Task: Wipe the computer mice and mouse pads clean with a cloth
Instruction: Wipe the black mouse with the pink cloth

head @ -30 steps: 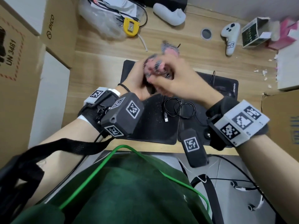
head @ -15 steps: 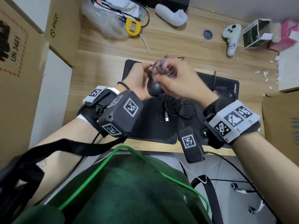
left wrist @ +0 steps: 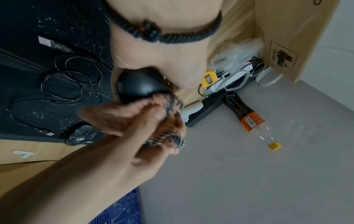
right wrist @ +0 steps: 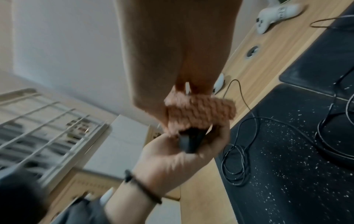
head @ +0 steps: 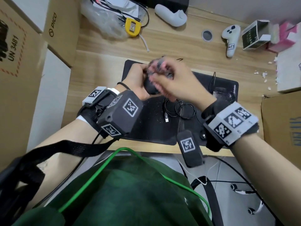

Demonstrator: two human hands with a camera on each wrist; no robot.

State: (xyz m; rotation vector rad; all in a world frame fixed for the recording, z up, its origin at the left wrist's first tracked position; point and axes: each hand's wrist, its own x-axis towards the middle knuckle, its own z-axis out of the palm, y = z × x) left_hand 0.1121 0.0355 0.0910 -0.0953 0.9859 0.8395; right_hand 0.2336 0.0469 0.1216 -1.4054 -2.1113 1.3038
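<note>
My left hand (head: 138,82) holds a black mouse (head: 151,88) (left wrist: 139,86) up above the left black mouse pad (head: 151,124). My right hand (head: 175,85) (left wrist: 134,130) grips a pink and grey cloth (head: 158,66) (left wrist: 168,133) (right wrist: 199,112) and presses it on the mouse's front. The mouse's coiled cable (head: 180,109) lies on the pads. A second, dust-speckled mouse (head: 223,93) (left wrist: 80,134) sits on the right pad (head: 228,84). White specks cover both pads.
Cardboard boxes (head: 19,62) stand at the left and a box (head: 283,121) at the right. At the back lie a yellow tape measure (head: 132,27), a white controller (head: 230,39), a small green carton (head: 254,36) and a bag of cables (head: 104,18).
The right hand has rubbed the cloth back and forth over the held mouse, now nearer its far end. The left hand keeps the mouse in about the same place.
</note>
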